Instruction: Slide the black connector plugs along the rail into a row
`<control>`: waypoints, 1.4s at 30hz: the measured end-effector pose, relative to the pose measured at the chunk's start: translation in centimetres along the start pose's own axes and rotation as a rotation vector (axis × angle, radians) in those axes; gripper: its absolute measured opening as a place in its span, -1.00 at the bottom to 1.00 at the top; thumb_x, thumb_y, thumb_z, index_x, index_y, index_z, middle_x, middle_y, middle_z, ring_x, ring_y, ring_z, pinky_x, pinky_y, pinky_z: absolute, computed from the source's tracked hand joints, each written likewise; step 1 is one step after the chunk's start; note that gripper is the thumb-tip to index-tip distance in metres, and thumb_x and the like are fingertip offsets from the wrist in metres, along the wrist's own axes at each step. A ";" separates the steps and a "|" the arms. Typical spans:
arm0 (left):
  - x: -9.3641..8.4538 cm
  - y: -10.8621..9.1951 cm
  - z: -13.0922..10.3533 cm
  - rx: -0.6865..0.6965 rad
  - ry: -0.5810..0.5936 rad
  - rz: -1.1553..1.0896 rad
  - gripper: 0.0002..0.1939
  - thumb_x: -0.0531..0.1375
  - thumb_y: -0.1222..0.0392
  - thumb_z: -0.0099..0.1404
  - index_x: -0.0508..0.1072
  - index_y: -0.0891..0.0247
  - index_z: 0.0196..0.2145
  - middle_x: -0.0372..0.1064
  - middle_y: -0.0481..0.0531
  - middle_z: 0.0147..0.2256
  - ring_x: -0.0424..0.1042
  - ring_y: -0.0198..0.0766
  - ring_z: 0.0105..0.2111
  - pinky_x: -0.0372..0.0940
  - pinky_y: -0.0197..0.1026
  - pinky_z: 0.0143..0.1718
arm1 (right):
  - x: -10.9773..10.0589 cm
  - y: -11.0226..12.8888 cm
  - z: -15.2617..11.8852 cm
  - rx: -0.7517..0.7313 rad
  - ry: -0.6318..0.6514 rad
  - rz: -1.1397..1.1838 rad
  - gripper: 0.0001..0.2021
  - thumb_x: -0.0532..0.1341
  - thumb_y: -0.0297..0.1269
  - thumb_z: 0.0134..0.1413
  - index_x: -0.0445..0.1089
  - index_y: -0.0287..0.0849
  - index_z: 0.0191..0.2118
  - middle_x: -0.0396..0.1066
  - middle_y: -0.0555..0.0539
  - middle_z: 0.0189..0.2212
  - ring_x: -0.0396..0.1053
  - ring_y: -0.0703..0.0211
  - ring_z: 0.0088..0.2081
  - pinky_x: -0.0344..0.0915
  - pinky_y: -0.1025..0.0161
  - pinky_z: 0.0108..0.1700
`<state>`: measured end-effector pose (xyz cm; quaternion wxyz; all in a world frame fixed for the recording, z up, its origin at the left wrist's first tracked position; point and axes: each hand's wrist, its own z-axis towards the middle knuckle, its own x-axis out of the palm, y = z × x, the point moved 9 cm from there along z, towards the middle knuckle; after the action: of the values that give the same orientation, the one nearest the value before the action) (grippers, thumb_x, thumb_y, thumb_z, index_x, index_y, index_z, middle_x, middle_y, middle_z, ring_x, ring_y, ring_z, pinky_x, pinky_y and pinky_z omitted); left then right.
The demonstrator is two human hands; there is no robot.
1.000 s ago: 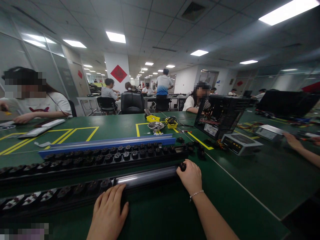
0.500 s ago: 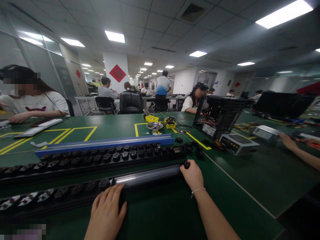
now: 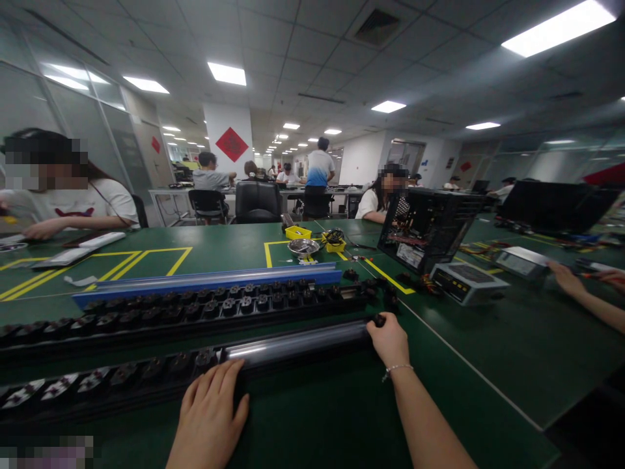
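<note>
A long black rail (image 3: 170,385) lies across the near part of the table, with a row of round black socket modules (image 3: 124,372) set along its left part. Its right part is a smooth, shiny dark strip (image 3: 297,343). My left hand (image 3: 215,404) rests on the near edge of the rail, fingers stretched out flat and the thumb apart. At the right end, my right hand (image 3: 390,339) pinches a small black piece (image 3: 378,320) between thumb and fingers. Whether that piece is fixed to the strip cannot be made out.
Behind lie more socket-filled black rails (image 3: 195,318) and a blue rail (image 3: 215,279). Loose black parts (image 3: 388,296), a metal dish (image 3: 303,247) and a yellow tray (image 3: 297,232) stand beyond. To the right are an open computer case (image 3: 430,228), a power supply (image 3: 466,282) and a co-worker's hand (image 3: 566,279).
My right hand and the black piece in it have shifted a little to the right, and the strip's right end now reaches further right. My left hand stays on the rail.
</note>
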<state>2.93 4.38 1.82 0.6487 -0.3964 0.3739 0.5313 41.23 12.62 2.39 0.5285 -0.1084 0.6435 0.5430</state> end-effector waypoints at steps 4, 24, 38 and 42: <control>-0.1 0.0 0.0 -0.012 0.014 -0.001 -0.54 -0.01 0.12 0.19 0.31 0.19 0.04 0.35 0.08 0.00 0.24 -0.11 0.02 0.01 0.00 0.06 | -0.6 -0.9 0.7 0.028 -0.024 0.018 -0.64 0.09 -0.18 -0.07 0.31 -0.21 -0.12 0.44 -0.17 -0.30 0.39 0.06 -0.31 0.26 0.24 -0.31; -0.2 0.0 0.0 -0.022 0.026 0.007 -0.54 -0.01 0.11 0.19 0.32 0.17 0.04 0.35 0.08 -0.01 0.25 -0.11 0.01 0.02 0.01 0.05 | -2.3 -8.4 7.6 0.165 -0.217 -0.164 -0.57 0.01 -0.13 0.05 0.35 -0.24 -0.04 0.33 -0.29 -0.09 0.27 -0.12 -0.08 0.23 0.06 -0.11; 0.1 0.3 -0.1 -0.012 0.010 0.024 -0.54 -0.01 0.10 0.18 0.32 0.16 0.03 0.36 0.06 -0.01 0.26 -0.11 0.00 0.02 0.01 0.04 | -2.6 -7.1 8.4 0.089 -0.280 -0.124 -0.55 0.07 -0.21 -0.03 0.27 -0.31 -0.01 0.31 -0.29 -0.11 0.27 -0.06 -0.08 0.21 0.16 -0.15; 0.2 0.4 -0.2 -0.003 0.002 0.017 -0.54 0.00 0.09 0.18 0.32 0.15 0.03 0.36 0.06 -0.01 0.27 -0.11 0.00 0.03 0.01 0.03 | -0.8 -5.4 7.6 -0.005 -0.086 -0.196 -0.73 0.02 -0.18 -0.01 0.40 -0.16 -0.29 0.37 -0.13 -0.27 0.32 0.05 -0.25 0.20 0.22 -0.29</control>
<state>2.54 4.30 1.53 0.6432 -0.3949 0.3769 0.5369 49.64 16.37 1.02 0.6059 -0.1489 0.6052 0.4944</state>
